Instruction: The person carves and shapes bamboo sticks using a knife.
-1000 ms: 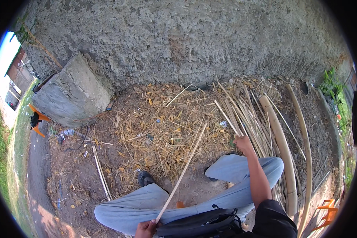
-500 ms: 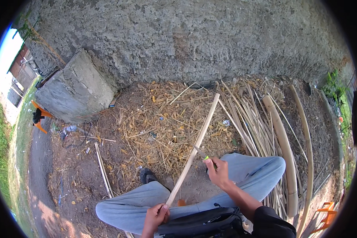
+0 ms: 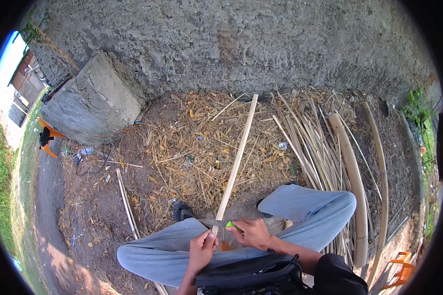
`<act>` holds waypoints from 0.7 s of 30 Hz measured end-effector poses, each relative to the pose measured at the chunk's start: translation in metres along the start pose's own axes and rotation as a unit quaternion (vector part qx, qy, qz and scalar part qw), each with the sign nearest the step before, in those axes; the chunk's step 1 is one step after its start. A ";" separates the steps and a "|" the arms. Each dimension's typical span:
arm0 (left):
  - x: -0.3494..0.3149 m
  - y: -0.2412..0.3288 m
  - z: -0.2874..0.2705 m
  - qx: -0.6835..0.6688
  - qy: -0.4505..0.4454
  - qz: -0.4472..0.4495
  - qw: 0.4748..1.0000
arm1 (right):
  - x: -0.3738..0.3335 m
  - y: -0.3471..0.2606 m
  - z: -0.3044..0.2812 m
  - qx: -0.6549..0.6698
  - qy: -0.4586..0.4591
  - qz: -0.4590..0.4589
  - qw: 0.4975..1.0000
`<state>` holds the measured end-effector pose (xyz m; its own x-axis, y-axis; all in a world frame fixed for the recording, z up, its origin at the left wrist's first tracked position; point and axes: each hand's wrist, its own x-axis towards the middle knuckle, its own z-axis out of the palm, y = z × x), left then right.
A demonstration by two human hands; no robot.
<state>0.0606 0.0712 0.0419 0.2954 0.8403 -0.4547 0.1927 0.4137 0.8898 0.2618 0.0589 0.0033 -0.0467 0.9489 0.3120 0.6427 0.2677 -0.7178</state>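
Note:
My left hand (image 3: 202, 249) is closed round the lower end of a long pale bamboo strip (image 3: 238, 160), which slants up and slightly right, away from me. My right hand (image 3: 253, 234) grips a knife (image 3: 234, 226) with a bright green handle. Its blade points left and lies across the strip, just above my left fingers; whether the edge is cutting in cannot be told. Both hands are close together over my lap, between my bent knees in light blue trousers.
Many split bamboo strips (image 3: 312, 147) lie heaped on the right, beside a thick bamboo pole (image 3: 352, 187) and a thinner curved one (image 3: 380, 182). Another strip (image 3: 127, 204) lies left. A concrete block (image 3: 91, 101) stands against the rough wall (image 3: 280, 44). Dry leaves (image 3: 182, 142) cover the ground.
My right hand has brought the knife down and left along the strip, close to my left hand. The strip's far end has swung left, and my left hand has risen slightly.

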 end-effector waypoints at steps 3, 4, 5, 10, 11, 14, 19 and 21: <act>0.001 -0.006 0.002 0.025 0.017 0.013 0.999 | -0.001 0.002 0.000 -0.005 -0.006 -0.001 1.000; 0.001 -0.010 0.001 0.025 0.017 0.011 0.999 | -0.001 0.003 0.001 -0.002 -0.015 -0.002 1.000; 0.003 -0.013 -0.001 0.043 0.010 0.019 0.999 | -0.001 0.003 0.001 -0.001 -0.015 -0.001 1.000; 0.001 -0.013 0.006 0.091 0.038 0.078 0.992 | -0.001 0.001 0.001 -0.006 0.014 -0.008 1.000; 0.000 -0.012 0.005 0.072 0.036 0.070 0.994 | -0.001 0.000 0.001 -0.006 0.015 -0.007 1.000; 0.000 -0.011 0.003 0.067 0.030 0.061 0.995 | 0.000 -0.001 -0.001 -0.045 0.053 -0.050 0.996; 0.003 -0.024 0.002 0.153 0.044 0.121 0.980 | -0.005 0.005 -0.001 -0.093 0.073 -0.050 0.992; 0.003 -0.020 0.006 0.147 0.050 0.118 0.981 | -0.005 0.007 0.000 -0.094 0.074 -0.048 0.992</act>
<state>0.0634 0.0634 0.0219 0.2741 0.9365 -0.2189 0.3954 0.0977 0.9133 0.2663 0.0554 -0.0029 -0.0099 0.8817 0.4717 0.7722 0.3064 -0.5566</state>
